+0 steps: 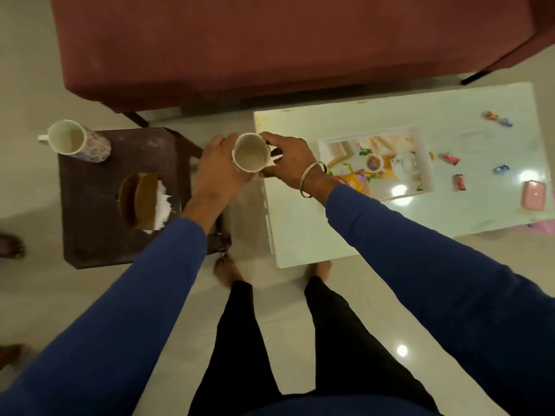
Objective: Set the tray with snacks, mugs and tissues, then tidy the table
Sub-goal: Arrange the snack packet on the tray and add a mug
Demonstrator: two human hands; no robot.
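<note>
I hold a white mug (251, 152) in the air between the dark stool and the white table. My left hand (220, 168) grips its left side, and my right hand (289, 162) pinches its handle side. A second mug (76, 141) with a floral print stands on the back left corner of the stool (90, 235). A brown tissue holder (141, 201) with white tissues lies on the stool. The printed tray (420, 187) sits on the table (300, 241), with an orange snack packet (356, 181) at its near left corner. Several wrapped candies (459, 182) lie right of the tray.
A maroon sofa (270, 46) fills the back. A pink box (534, 195) rests at the table's right edge. Someone's bare feet (10, 244) show at the left edge. My own legs and feet stand on the glossy floor between stool and table.
</note>
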